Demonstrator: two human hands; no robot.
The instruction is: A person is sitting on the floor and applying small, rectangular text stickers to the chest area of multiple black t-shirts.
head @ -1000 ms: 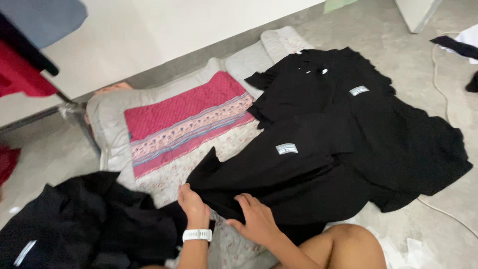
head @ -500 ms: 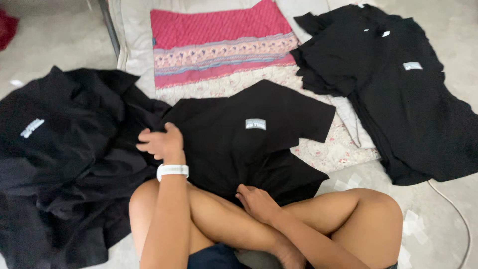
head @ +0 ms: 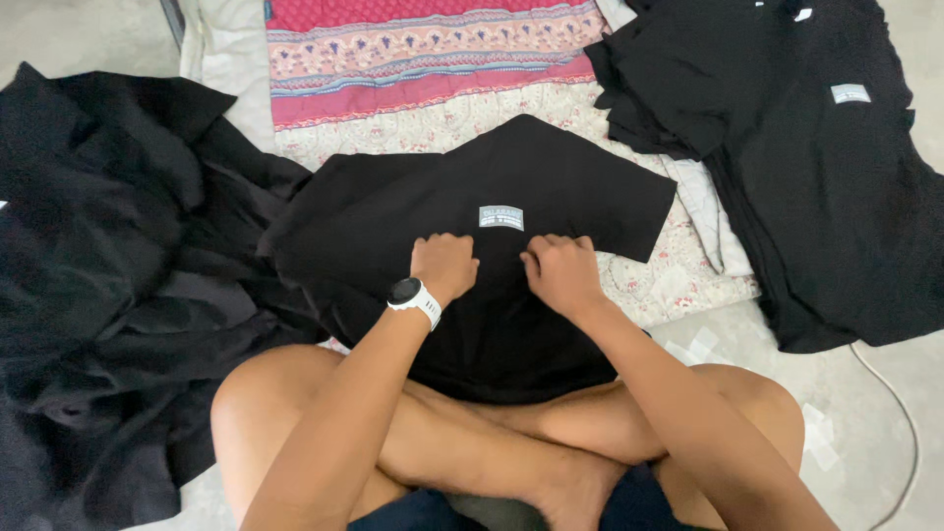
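Note:
A black T-shirt (head: 393, 211) with a small grey label (head: 501, 217) lies spread in front of my crossed legs. My left hand (head: 444, 264), with a white watch on the wrist, is closed and presses on the shirt just below the label. Right beside it my right hand (head: 560, 271) is closed too, knuckles up, gripping the same fabric. Both hands sit side by side at the shirt's middle.
A heap of black garments (head: 108, 265) lies at the left. A stack of black shirts with labels (head: 816, 167) lies at the right. A pink patterned cloth (head: 433, 49) on a floral mat (head: 678, 285) is behind. A white cable (head: 900, 413) runs on the floor.
The view has tilted down and closer. My left hand came off the left heap and my right hand rose from my leg; both now meet on the shirt under its label.

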